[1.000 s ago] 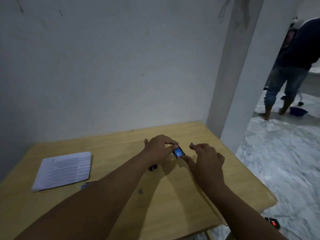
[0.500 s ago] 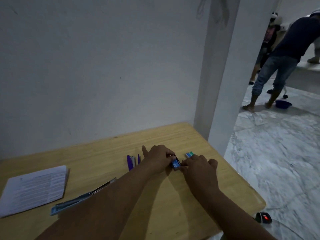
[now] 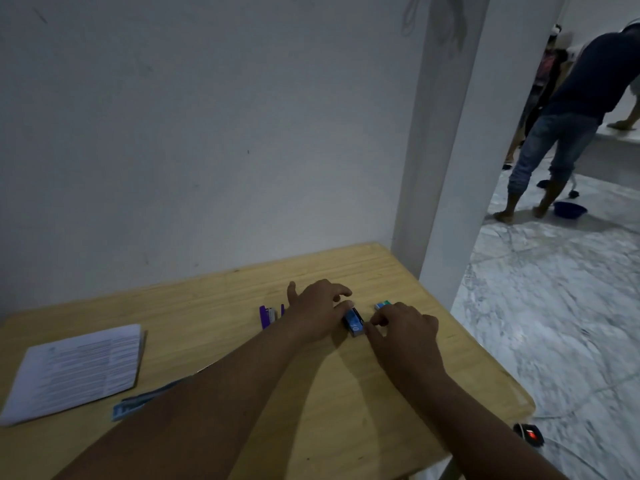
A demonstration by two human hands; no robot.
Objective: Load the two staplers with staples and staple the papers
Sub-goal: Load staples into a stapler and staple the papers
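A small blue staple box (image 3: 354,323) lies on the wooden table (image 3: 346,393). My left hand (image 3: 317,308) pinches its far end with the fingertips. My right hand (image 3: 403,332) pinches its near right end. A purple stapler (image 3: 267,316) lies just left of my left hand, partly hidden by it. A second, green-and-white staple box (image 3: 382,304) peeks out beyond my right hand. A stack of printed papers (image 3: 74,368) rests at the table's left. A blue stapler (image 3: 145,403) lies beside the papers, half hidden under my left forearm.
A white wall stands right behind the table and a white pillar (image 3: 450,150) at its far right corner. On the marble floor to the right a person (image 3: 568,116) bends over near a blue bowl (image 3: 569,209). A switch with a red light (image 3: 530,434) lies below the table's right edge.
The view has tilted down and to the right, bringing the purple stapler and green box into sight. Both hands have closed in on the blue staple box and lowered it to the table.
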